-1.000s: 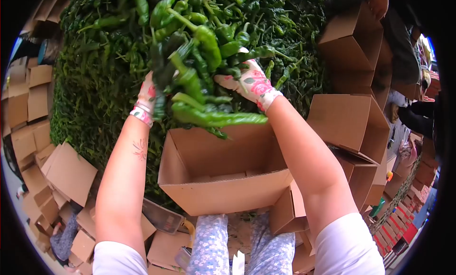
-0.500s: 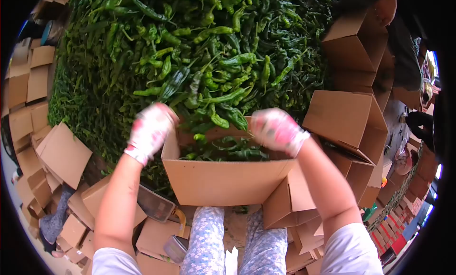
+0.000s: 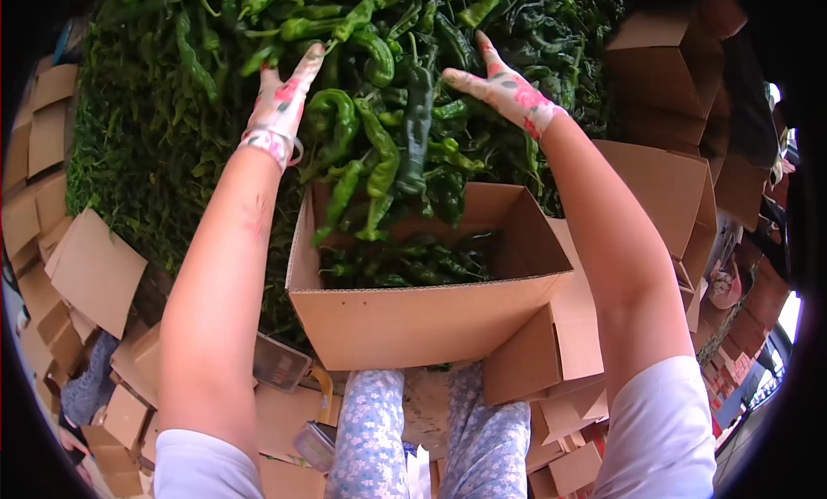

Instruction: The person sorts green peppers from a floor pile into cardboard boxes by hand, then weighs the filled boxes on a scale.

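In white gloves with a pink flower print, my left hand [image 3: 284,94] and my right hand [image 3: 510,90] reach forward onto a large heap of long green peppers [image 3: 418,124]. The fingers of both are spread, thumbs pointing inward, with loose peppers between the two hands. Some of the left fingertips are hidden among the peppers. An open cardboard box [image 3: 422,327] stands below the hands, against the heap's near edge. Green peppers [image 3: 405,262] cover its bottom, and several more hang over its far wall.
More open cardboard boxes [image 3: 538,352] stand at the right, some beside the heap. Cardboard pieces [image 3: 95,262] lie at the left. A dark, flat tray-like object [image 3: 280,364] with a yellow handle [image 3: 323,387] rests by my legs. Another person's dark clothing shows at the far right.
Both hands have moved forward from beside the box onto the heap, and their fingers have spread. Peppers now hang over the box's far wall.
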A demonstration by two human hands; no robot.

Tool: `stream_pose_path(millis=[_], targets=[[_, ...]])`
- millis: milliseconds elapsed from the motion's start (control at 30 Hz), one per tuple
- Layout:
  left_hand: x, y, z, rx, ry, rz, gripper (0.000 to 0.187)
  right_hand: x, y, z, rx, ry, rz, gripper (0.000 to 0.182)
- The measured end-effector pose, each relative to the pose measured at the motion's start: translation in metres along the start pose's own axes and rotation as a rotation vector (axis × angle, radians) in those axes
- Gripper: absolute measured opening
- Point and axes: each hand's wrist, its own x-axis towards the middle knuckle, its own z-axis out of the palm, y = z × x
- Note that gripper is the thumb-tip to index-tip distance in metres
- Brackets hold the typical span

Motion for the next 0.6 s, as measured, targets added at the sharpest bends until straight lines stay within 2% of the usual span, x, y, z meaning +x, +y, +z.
stream_pose_path(millis=[33,67,100,133,167,200,233,267,300,333,367,400,433,467,500,533,600], targets=[[-0.011,0.033,0.027,0.005,0.086,-0.070,0.109,0.002,-0.004,0.009,0.158,0.056,-0.037,0.120],[-0.029,0.067,0.055,0.012,0.167,-0.148,0.109,0.009,-0.010,0.014,-0.009,0.111,0.091,0.118],[-0.055,0.102,0.075,0.382,0.250,-0.217,0.110,0.007,-0.001,0.021,0.057,0.088,0.055,0.117],[-0.066,0.106,0.083,0.356,0.257,-0.184,0.107,0.007,0.005,0.024,0.117,0.068,0.014,0.115],[-0.076,0.103,0.086,0.368,0.163,-0.142,0.103,-0.004,0.009,0.025,0.099,0.112,-0.098,0.108],[-0.086,0.103,0.088,0.382,0.066,-0.095,0.100,-0.008,0.017,0.034,0.346,0.007,-0.435,0.102],[-0.101,0.106,0.095,0.342,0.004,-0.051,0.091,-0.023,0.026,0.041,0.280,-0.070,-0.366,0.096],[-0.115,0.101,0.098,0.205,-0.103,-0.104,0.078,-0.056,0.006,0.044,0.097,-0.085,-0.414,0.093],[-0.135,0.113,0.101,-0.114,-0.350,-0.149,0.062,-0.090,-0.008,0.048,0.082,-0.130,-0.403,0.089],[-0.160,0.097,0.098,0.197,-0.337,-0.109,0.052,-0.110,-0.003,0.057,-0.050,-0.150,-0.372,0.083],[-0.178,0.074,0.085,0.462,-0.501,0.116,0.047,-0.134,-0.019,0.054,-0.117,-0.260,-0.283,0.075],[-0.203,0.090,0.077,0.798,-0.726,0.208,0.043,-0.150,-0.017,0.058,-0.313,-0.338,-0.297,0.071],[-0.224,0.067,0.067,0.981,-1.018,0.309,0.044,-0.163,-0.013,0.063,-0.429,-0.421,-0.392,0.077],[-0.231,0.095,0.075,0.908,-1.252,-0.476,0.051,-0.175,-0.008,0.069,-0.527,-0.510,-0.428,0.074],[-0.249,0.054,0.061,0.772,-1.334,-0.218,0.051,-0.184,-0.009,0.074,-0.596,-0.672,-0.375,0.073],[-0.249,0.055,0.052,0.869,-1.349,-0.304,0.051,-0.189,-0.010,0.076,-0.664,-0.833,-0.317,0.071],[-0.234,0.109,0.060,1.023,-1.192,-0.401,0.049,-0.188,-0.005,0.066,-0.665,-1.052,-0.088,0.068]])
